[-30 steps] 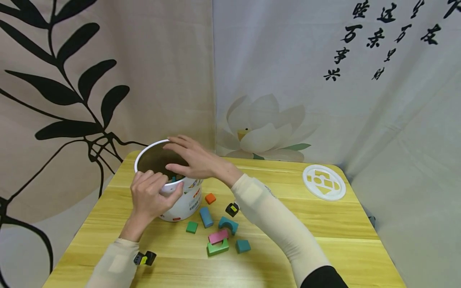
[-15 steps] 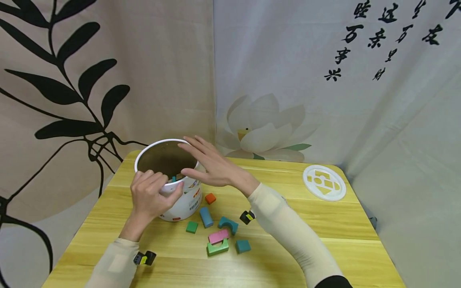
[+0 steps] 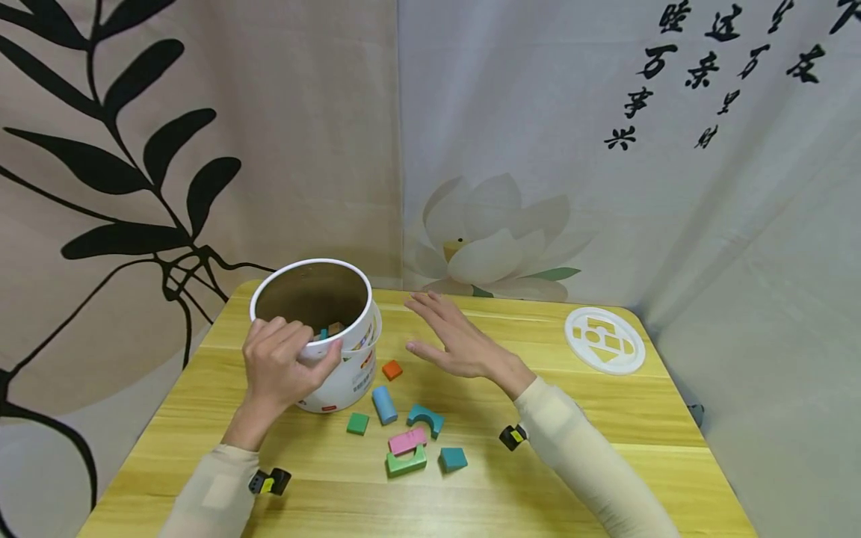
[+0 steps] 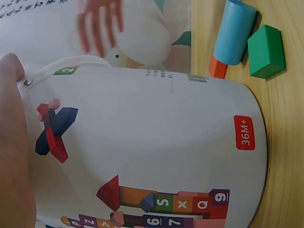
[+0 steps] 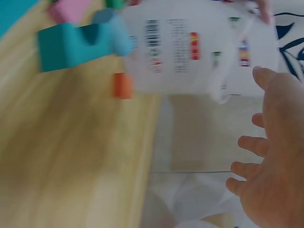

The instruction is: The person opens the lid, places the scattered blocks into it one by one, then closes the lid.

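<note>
My left hand (image 3: 279, 366) grips the near rim of a white bucket (image 3: 350, 385), fingers hooked over the inside and thumb outside. Printed block pictures and a "36M+" label show on the bucket's wall in the left wrist view. Down inside lie a few toy blocks (image 3: 334, 329), mostly hidden by the rim and hand. My right hand (image 3: 464, 344) is apart from the bucket, to its right above the table, with fingers extended and nothing in them. In the right wrist view its fingers (image 5: 254, 145) are spread beside the bucket.
On the wooden table (image 3: 538, 478), several loose blocks lie right of the bucket: an orange block (image 3: 392, 370), a blue cylinder (image 3: 385, 405), a green block (image 3: 358, 424), a teal arch (image 3: 426, 420), a pink block (image 3: 407, 441). A white slotted lid (image 3: 605, 341) lies far right. Curtains hang behind.
My right hand has moved from over the bucket's opening to the right, away from its rim. The left hand keeps its hold, and the bucket and loose blocks stay put.
</note>
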